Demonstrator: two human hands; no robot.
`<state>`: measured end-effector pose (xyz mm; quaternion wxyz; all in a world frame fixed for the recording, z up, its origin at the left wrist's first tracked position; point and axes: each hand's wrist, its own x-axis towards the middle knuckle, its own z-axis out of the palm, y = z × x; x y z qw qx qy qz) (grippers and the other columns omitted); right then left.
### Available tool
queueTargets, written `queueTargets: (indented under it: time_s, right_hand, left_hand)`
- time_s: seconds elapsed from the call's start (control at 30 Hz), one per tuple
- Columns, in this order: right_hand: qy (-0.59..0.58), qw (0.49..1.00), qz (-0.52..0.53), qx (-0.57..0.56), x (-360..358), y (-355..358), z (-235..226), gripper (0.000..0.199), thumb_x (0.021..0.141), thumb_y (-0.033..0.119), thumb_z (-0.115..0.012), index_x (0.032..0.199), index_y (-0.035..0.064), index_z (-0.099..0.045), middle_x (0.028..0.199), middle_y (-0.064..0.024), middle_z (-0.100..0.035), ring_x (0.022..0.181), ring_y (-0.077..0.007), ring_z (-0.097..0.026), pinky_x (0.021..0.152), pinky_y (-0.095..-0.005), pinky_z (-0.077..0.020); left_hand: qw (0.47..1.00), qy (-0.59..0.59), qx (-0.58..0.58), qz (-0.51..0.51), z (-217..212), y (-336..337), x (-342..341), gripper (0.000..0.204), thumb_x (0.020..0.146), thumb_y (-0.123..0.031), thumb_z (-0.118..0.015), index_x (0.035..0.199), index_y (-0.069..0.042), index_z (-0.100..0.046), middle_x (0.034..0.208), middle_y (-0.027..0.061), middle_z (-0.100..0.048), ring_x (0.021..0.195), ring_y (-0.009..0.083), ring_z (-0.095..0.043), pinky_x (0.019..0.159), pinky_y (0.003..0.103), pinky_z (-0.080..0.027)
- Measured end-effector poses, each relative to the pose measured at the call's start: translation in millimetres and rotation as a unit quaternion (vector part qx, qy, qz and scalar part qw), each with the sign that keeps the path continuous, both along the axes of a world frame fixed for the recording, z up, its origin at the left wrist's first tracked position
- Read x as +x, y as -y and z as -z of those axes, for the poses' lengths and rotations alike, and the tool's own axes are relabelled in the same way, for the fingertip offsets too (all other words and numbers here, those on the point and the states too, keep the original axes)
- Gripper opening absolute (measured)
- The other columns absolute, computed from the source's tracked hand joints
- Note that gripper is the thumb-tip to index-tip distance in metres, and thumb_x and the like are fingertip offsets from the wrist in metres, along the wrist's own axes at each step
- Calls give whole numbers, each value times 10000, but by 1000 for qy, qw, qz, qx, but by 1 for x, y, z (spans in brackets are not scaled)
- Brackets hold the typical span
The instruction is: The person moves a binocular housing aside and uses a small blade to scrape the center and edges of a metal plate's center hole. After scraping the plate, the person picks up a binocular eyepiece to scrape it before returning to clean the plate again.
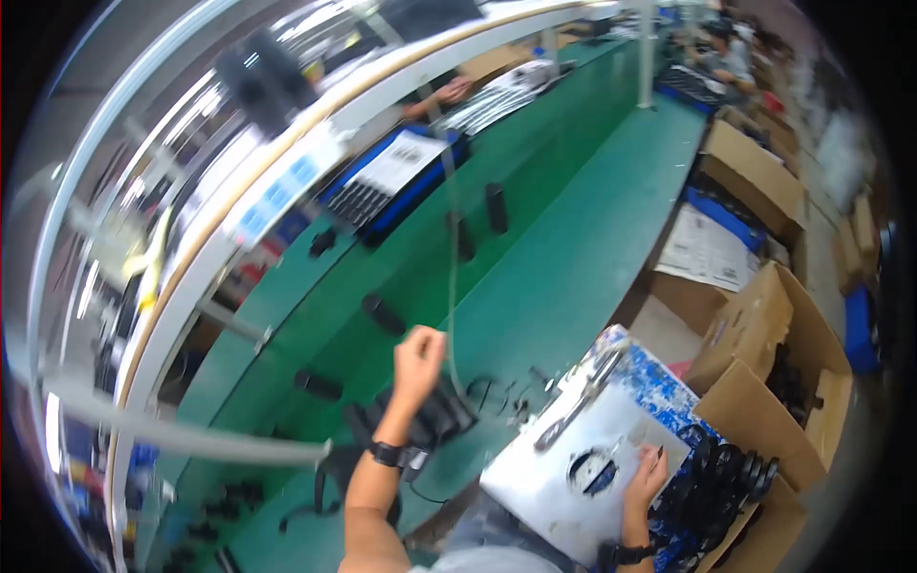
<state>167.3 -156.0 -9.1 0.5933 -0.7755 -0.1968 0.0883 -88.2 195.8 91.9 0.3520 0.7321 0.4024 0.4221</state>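
Holding the left hand (418, 365) clenched in a fist over a green bench (573, 263), any contents hidden; bending the right hand's (646, 484) fingers over a silver plate (535, 475) at lower right, cannot tell whether grasping anything. Nearby, black pieces (447, 416) beside the left wrist; beyond the plate, a blue-and-white speckled board (661, 382), clustered black parts (721, 477) and cardboard boxes (759, 411).

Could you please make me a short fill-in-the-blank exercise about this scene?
1. The long workbench is coloured ____.
2. The silvery plate near the right hand has a ____ opening.
3. The left hand has a black band around its ____.
4. The open cardboard boxes stand on the person's ____ side.

Missing words: green; round; wrist; right.
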Motion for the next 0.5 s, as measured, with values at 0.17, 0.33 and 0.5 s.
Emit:
queueTargets:
  time_s: [0.17, 0.33, 0.5]
  right_hand:
    - [81, 991, 21, -106, 1, -11, -17, 211, 975, 91, -444, 877, -44, -573, 908, -166, -550, 843, -277, -568, 763, -345, -459]
    - [159, 965, 18, -210, -2, -9, -29, 188, 941, 52, -428, 837, -44, -552, 925, -189, -518, 818, -309, -543, 750, -356, -441]
    - [177, 956, -1, -233, -7, -24, -30, 182, 929, 54, -435, 805, -51, -518, 925, -196, -502, 789, -302, -530, 735, -350, -436]
  left_hand:
    - [982, -187, 1, -34, 44, -223, 30, 441, 878, -161, -654, 1271, -57, -484, 1061, 161, -676, 876, 280, -691, 771, 391, -556]
    - [880, -389, 261, -76, 76, -327, 128, 837, 790, -446, -753, 1456, -116, -369, 1431, 223, -420, 1253, 402, -489, 959, 511, -476]
    - [904, -413, 104, 29, 97, -369, 167, 937, 777, -522, -747, 1496, -110, -308, 1213, 228, -599, 1051, 407, -619, 883, 490, -516]
